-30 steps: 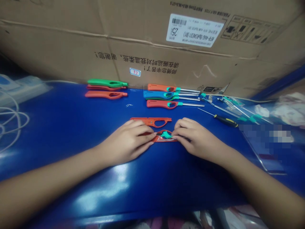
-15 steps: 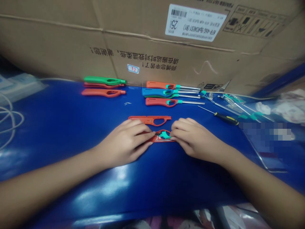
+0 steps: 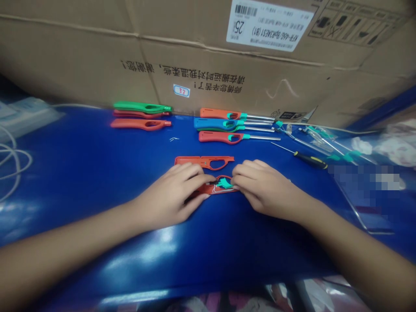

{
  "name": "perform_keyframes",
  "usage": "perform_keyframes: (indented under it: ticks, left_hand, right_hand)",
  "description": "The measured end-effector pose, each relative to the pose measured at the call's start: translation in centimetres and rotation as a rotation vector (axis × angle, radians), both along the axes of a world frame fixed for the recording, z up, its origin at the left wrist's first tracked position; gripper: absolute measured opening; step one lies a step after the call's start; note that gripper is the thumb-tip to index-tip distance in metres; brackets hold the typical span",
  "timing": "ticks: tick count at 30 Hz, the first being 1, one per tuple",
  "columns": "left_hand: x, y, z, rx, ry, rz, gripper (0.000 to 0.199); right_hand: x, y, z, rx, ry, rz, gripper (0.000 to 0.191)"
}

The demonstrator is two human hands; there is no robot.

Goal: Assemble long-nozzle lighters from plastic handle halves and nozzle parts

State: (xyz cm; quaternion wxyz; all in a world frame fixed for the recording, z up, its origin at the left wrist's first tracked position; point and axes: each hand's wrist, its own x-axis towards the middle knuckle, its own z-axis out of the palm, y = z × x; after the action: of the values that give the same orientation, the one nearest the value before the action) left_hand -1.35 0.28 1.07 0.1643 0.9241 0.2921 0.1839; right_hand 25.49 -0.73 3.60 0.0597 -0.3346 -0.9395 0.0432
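Both my hands work on an open orange-red lighter housing (image 3: 208,189) lying on the blue table, with a teal trigger piece (image 3: 225,183) and thin wire inside it. My left hand (image 3: 172,195) grips its left end from the near side, fingertips over the shell. My right hand (image 3: 263,189) pinches in from the right, fingertips at the teal piece. My hands hide part of the housing. Just beyond them lies a second empty orange-red shell half (image 3: 204,162).
Assembled long lighters (image 3: 221,136) and loose shells (image 3: 140,124) lie along the far edge against a cardboard box (image 3: 195,52). A screwdriver (image 3: 310,160) and lighter parts lie right, with a pixelated patch beside them. A white cable (image 3: 9,160) lies left.
The view has tilted slightly, shifting the scene upward in the frame. My hands stay on the housing, and my left fingers have moved slightly right along it.
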Motion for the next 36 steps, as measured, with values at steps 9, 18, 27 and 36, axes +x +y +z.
perform_keyframes:
  ticks: [9, 18, 27, 36]
  left_hand:
    - [0.21, -0.05, 0.10, -0.030, -0.018, -0.010, 0.028]
    - [0.39, 0.04, 0.10, -0.092, -0.042, 0.009, 0.029]
    - [0.31, -0.07, -0.02, -0.153, -0.059, 0.030, 0.028]
    - [0.36, -0.06, -0.02, -0.176, -0.062, 0.045, 0.026]
  right_hand:
    - [-0.29, -0.24, 0.20, 0.062, -0.022, 0.012, 0.021]
    - [-0.31, -0.03, -0.10, 0.115, -0.005, 0.072, 0.021]
    - [-0.14, 0.07, -0.06, 0.151, 0.005, 0.132, 0.023]
    - [-0.14, 0.23, -0.26, 0.147, 0.001, 0.143, 0.022]
